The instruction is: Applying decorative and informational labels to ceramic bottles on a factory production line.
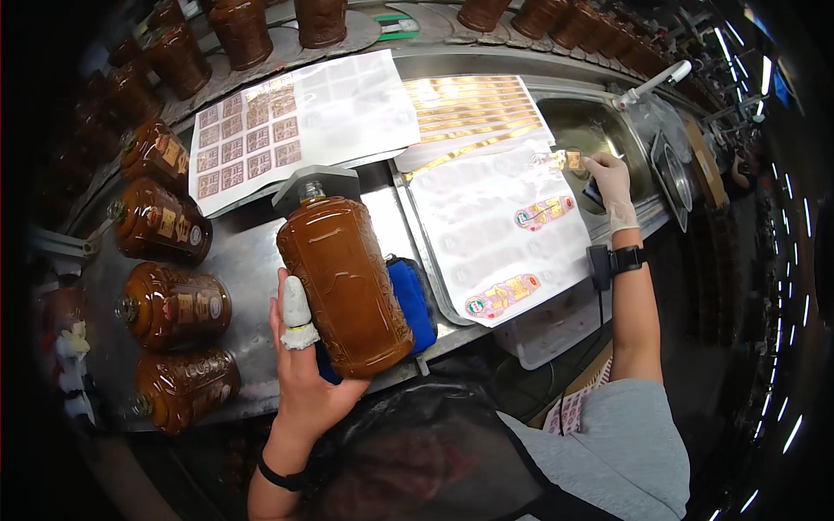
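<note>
A large brown bottle (341,278) lies on the metal bench with its neck (311,191) in a notched grey rest. My left hand (314,373) cups its near left side, thumb by the base; one finger wears a white cover. This side of the bottle carries no label. Off to the right, my gloved right hand (612,184) pinches a small gold-and-white label (566,161) above the far right edge of a white label sheet. Two pink-and-yellow labels (502,296) remain on that sheet. A blue cloth (412,306) is tucked against the bottle's right side.
Several labelled bottles (174,308) lie along the left. A sheet of square labels (250,143) and a gold-striped sheet (478,111) lie at the back. Beyond them, upright bottles (241,35) stand on a conveyor. A sink (584,122) with a tap (653,82) is at right.
</note>
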The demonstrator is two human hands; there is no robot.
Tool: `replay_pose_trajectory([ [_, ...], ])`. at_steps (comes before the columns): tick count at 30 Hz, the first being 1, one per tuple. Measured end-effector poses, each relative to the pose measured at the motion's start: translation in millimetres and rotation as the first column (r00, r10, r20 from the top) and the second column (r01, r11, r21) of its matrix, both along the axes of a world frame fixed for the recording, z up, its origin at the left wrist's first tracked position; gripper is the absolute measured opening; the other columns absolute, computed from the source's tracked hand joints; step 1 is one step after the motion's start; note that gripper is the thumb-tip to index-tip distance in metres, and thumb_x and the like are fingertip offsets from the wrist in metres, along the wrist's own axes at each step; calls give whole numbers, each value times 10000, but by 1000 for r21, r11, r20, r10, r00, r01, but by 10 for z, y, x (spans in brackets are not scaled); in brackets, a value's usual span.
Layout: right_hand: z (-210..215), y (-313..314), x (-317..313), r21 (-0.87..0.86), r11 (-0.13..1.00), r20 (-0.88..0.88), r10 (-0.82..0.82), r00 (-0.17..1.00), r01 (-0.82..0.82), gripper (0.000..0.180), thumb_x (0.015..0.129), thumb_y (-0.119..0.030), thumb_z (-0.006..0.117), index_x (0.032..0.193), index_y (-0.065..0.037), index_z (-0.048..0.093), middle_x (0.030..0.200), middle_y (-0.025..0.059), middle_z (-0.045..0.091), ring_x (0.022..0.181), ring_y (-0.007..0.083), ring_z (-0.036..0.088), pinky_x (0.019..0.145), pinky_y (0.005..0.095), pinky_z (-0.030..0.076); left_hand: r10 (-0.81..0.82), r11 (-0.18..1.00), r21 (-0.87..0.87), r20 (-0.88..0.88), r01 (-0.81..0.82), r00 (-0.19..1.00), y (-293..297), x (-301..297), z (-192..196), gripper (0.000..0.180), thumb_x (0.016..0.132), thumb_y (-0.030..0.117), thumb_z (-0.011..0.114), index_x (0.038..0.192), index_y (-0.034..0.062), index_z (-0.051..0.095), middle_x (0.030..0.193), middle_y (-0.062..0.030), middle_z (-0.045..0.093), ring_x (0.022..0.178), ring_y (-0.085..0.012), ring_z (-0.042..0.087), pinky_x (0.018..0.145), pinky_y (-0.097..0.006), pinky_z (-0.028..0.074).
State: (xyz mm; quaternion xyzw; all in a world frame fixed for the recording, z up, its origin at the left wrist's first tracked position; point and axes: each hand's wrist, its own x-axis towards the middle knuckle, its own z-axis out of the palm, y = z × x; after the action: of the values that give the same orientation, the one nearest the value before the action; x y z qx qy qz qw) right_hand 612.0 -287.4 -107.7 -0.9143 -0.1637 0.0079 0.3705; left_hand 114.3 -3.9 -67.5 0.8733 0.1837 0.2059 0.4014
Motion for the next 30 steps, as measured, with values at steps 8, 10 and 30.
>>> replay_pose_trajectory([
  [8,-570,-577,702,-483,873,-204,-185,961,65,324,708,-255,874,867,8,769,794,109,739,700,206,678,703,352,519,12,1000,14,-11,-12,1000,15,-16,-34,1143,685,221,895,1576,-12,220,1608,-320,234,1484,-487,261,1182,-586,235],
  [10,-681,-496,726,-603,797,-236,-136,962,-35,327,709,-266,875,873,-2,774,817,112,752,713,208,689,708,356,523,43,998,57,-61,-39,997,30,-73,-13,1148,682,227,900,1576,-12,220,1606,-324,235,1490,-488,250,1178,-595,235],
  [30,1833,1255,-2189,-131,671,-6,735,678,-730,108,799,-33,775,805,9,676,756,6,594,606,56,467,527,244,326,45,986,156,50,-53,998,44,4,-54,826,768,140,844,1454,-42,423,1342,-218,608,1267,-402,567,1109,-460,397],
])
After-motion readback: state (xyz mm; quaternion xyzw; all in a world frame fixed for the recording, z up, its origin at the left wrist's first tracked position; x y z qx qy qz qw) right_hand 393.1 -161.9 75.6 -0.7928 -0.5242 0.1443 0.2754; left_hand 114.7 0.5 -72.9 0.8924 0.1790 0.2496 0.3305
